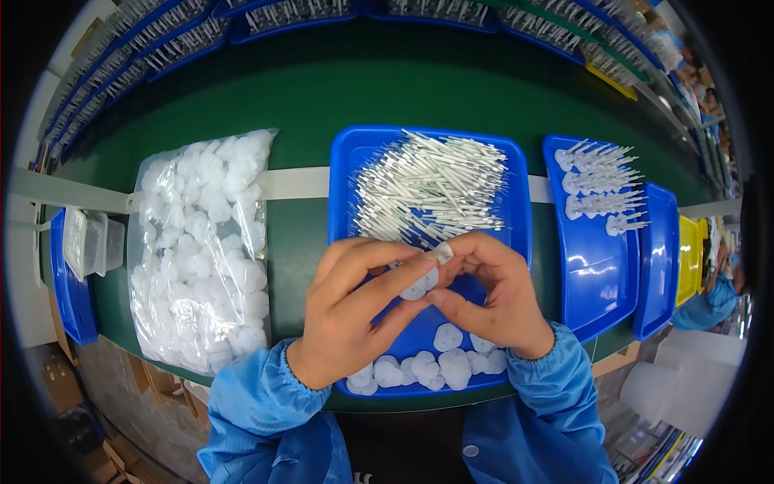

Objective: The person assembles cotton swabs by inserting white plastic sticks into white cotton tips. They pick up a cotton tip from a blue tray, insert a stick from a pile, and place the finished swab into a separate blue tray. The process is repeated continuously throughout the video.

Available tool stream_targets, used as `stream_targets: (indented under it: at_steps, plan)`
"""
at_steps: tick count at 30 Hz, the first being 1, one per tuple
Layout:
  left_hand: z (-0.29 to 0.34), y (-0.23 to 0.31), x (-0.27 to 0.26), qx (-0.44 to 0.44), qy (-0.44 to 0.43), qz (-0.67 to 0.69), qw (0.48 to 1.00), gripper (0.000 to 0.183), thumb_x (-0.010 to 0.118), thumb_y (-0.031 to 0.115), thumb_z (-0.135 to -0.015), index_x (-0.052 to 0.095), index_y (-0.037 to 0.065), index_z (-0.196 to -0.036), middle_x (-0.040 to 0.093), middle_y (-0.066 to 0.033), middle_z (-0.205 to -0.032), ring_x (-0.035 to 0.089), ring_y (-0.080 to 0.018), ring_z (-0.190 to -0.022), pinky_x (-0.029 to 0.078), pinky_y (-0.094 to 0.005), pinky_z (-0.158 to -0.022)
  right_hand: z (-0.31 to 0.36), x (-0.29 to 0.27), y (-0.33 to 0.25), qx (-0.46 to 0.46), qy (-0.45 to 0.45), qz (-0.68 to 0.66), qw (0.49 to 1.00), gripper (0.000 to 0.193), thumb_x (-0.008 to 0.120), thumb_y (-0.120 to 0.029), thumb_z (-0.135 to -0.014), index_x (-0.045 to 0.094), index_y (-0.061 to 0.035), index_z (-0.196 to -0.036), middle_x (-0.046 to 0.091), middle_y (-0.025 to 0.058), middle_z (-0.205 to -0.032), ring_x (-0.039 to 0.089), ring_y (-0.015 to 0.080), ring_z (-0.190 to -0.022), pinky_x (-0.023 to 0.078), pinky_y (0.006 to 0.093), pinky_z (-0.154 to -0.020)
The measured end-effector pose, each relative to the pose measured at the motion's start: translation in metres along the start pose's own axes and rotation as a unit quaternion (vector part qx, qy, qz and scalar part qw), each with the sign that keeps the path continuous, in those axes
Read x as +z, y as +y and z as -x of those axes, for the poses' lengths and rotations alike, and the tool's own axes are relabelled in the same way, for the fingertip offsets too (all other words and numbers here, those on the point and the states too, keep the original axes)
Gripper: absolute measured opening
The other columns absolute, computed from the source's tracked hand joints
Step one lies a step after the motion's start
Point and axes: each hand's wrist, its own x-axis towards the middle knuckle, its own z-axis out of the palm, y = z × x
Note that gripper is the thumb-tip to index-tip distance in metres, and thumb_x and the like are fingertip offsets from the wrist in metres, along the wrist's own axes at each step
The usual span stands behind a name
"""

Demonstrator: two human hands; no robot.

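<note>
Over the middle of a blue tray (339, 210), both my hands are closed on a small translucent white plastic piece with a rounded edge (421, 285). My left hand (355, 302) pinches it from the left between fingers and thumb. Against its right side press the fingertips of my right hand (500, 294). A small pale tab (443, 252) shows at the index fingertips; whether it belongs to the same piece I cannot tell. Thin white sticks with metal-looking tips (431, 181) are heaped in the tray's far half. Several rounded white pieces (455, 367) lie along its near edge.
To the left lies a clear bag (197, 250) full of similar white pieces. At right, a blue tray (597, 282) carries rows of white pieces with sticks attached (601, 181). Racks of filled blue trays (290, 24) line the green table's (298, 89) far edge. Another person's blue sleeve (709, 305) shows far right.
</note>
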Motion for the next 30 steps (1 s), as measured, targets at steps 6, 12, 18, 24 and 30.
stream_targets:
  at_steps: [6,12,18,24,30]
  plan:
    - [0.000,0.003,0.001,0.028,-0.020,-0.006,0.999,0.054,0.096,0.006,-0.071,0.082,0.005,-0.124,0.075,-0.0085,-0.128,0.068,-0.0318,-0.109,0.056,-0.0419,-0.094,0.006,-0.004,-0.012,0.125,0.012,-0.114,0.986,0.024,0.080,0.001,-0.100,0.070,0.0005,-0.121,0.080,0.0078,-0.098,0.076,0.0094,-0.090,0.060,0.0267,-0.075]
    - [0.011,0.017,-0.007,0.042,-0.084,-0.027,0.995,0.082,0.099,0.014,-0.069,0.071,0.007,-0.145,0.067,-0.0175,-0.150,0.065,-0.0373,-0.127,0.051,-0.0487,-0.108,0.023,-0.016,-0.021,-0.005,-0.039,0.141,0.989,0.016,0.081,-0.001,-0.096,0.075,-0.0036,-0.111,0.080,0.0085,-0.100,0.079,0.0193,-0.087,0.063,0.0345,-0.075]
    - [0.017,0.017,-0.003,-0.034,-0.216,-0.026,0.975,0.091,0.085,0.012,-0.083,0.047,-0.001,-0.165,0.064,-0.0203,-0.149,0.063,-0.0385,-0.130,0.050,-0.0489,-0.109,0.036,-0.032,-0.008,-0.173,-0.075,0.506,0.842,0.032,0.089,-0.016,-0.075,0.078,-0.0121,-0.106,0.076,0.0023,-0.125,0.073,0.0262,-0.118,0.060,0.0435,-0.100]
    - [0.018,0.021,-0.006,-0.038,-0.251,-0.072,0.965,0.075,0.080,0.009,-0.086,0.059,0.003,-0.157,0.075,-0.0123,-0.130,0.068,-0.0338,-0.118,0.053,-0.0448,-0.102,0.039,-0.040,-0.012,-0.115,-0.041,0.490,0.863,0.031,0.091,-0.021,-0.077,0.080,-0.0137,-0.106,0.077,0.0029,-0.114,0.072,0.0272,-0.110,0.055,0.0479,-0.108]
    - [-0.001,0.016,0.013,-0.018,-0.207,-0.083,0.975,0.036,0.086,0.012,-0.083,0.079,0.012,-0.119,0.076,-0.0044,-0.114,0.071,-0.0292,-0.104,0.055,-0.0420,-0.090,0.036,-0.042,-0.009,-0.131,-0.065,0.471,0.870,0.026,0.089,-0.019,-0.081,0.080,-0.0140,-0.104,0.074,0.0012,-0.101,0.071,0.0231,-0.103,0.053,0.0451,-0.108]
